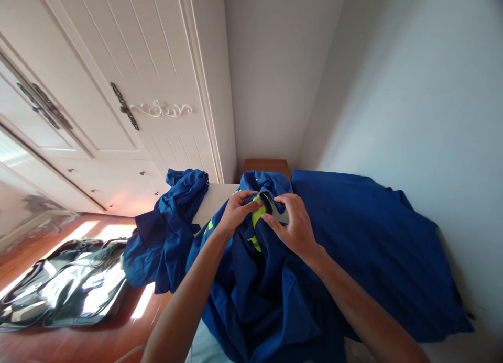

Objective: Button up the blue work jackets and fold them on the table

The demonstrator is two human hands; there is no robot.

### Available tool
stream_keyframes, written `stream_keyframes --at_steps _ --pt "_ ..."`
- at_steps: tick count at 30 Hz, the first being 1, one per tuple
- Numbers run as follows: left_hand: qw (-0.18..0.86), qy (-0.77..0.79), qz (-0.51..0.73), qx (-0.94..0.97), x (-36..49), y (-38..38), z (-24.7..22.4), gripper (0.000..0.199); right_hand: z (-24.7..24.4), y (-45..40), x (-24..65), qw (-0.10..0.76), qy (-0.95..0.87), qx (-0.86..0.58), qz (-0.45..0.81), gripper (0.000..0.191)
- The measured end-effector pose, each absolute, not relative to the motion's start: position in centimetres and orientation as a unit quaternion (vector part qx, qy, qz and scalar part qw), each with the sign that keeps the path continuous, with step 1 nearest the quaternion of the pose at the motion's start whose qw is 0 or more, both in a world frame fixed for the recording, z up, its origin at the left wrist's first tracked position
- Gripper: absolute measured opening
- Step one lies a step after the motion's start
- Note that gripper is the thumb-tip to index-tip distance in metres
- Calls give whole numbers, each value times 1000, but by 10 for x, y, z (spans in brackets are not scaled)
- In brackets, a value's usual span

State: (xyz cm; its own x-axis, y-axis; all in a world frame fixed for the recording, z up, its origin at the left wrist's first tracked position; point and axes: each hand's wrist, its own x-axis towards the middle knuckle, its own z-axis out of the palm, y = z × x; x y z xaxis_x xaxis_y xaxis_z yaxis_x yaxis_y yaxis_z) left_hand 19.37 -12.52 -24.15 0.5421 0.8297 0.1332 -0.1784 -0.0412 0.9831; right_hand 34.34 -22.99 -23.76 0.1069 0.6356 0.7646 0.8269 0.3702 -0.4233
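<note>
A blue work garment [271, 295] with yellow-green strips lies bunched in front of me, its far end raised between my hands. My left hand [238, 212] is closed on the fabric, thumb beside a bright strip. From the other side, my right hand [294, 224] has its curled forefinger and thumb at a folded dark edge of the same garment, with a gap between the two fingers. The folds partly hide both sets of fingertips.
To the left lies another crumpled blue garment [168, 232]; on the right a blue garment [365, 248] is spread flat beside the wall. An open suitcase [78, 284] rests on the wooden floor. White wardrobe doors [157, 54] rise behind, with a brown wooden piece [267, 165] in the corner.
</note>
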Motion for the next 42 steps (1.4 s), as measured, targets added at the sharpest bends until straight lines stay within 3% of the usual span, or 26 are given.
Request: stream_keyframes --at_steps 4,9,16,21,27,31,34,37,40,42 --pt "466 274 402 739 200 -135 -234 29 -241 -216 349 498 -643 -581 -34 36" --pt "430 266 367 781 196 -144 -231 30 -246 -205 356 516 -632 -576 56 24" --pt "499 255 385 734 196 -143 -247 33 -256 -203 356 609 -511 -568 211 26" --pt "612 234 389 648 198 -141 -257 39 -263 -198 353 675 -390 -524 343 31" --pt "741 219 361 522 198 -142 -263 43 -260 -196 349 686 -300 -463 475 39" --pt "761 218 357 496 201 -142 -266 43 -260 -193 352 679 -287 -461 493 42" --pt "704 246 381 546 203 -146 -262 38 -262 -192 354 674 -300 -481 473 44" --pt "567 299 416 645 204 -156 -254 31 -263 -194 355 674 -327 -504 430 44" --pt "444 364 418 704 204 -165 -249 35 -261 -197 352 665 -368 -526 382 41" --pt "419 397 416 702 204 -167 -249 35 -259 -199 351 656 -386 -538 364 40"
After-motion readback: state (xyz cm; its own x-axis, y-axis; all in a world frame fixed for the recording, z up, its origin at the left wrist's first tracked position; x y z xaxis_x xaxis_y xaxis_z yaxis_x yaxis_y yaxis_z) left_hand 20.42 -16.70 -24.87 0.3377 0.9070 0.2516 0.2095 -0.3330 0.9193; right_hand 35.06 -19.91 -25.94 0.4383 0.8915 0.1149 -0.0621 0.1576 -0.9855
